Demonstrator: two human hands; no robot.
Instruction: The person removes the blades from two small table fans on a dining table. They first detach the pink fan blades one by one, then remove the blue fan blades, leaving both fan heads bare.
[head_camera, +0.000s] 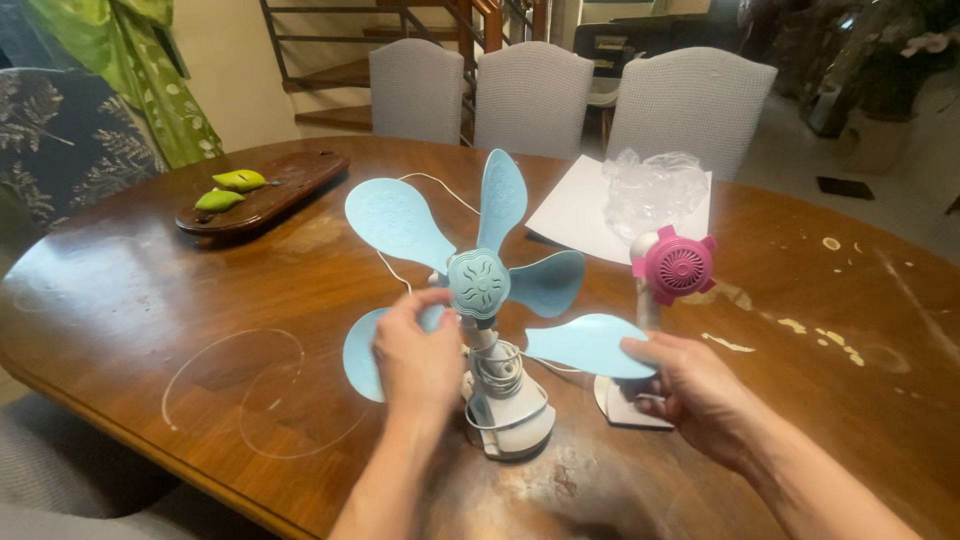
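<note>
You have a small light-blue desk fan (480, 285) standing upright on its white base, five soft petal-shaped blades spread, cord coiled round its neck, near the table's front edge.

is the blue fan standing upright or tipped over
Upright: the blue fan stands on its white base on the table, blades spread, left hand and right hand touching blades.
</note>
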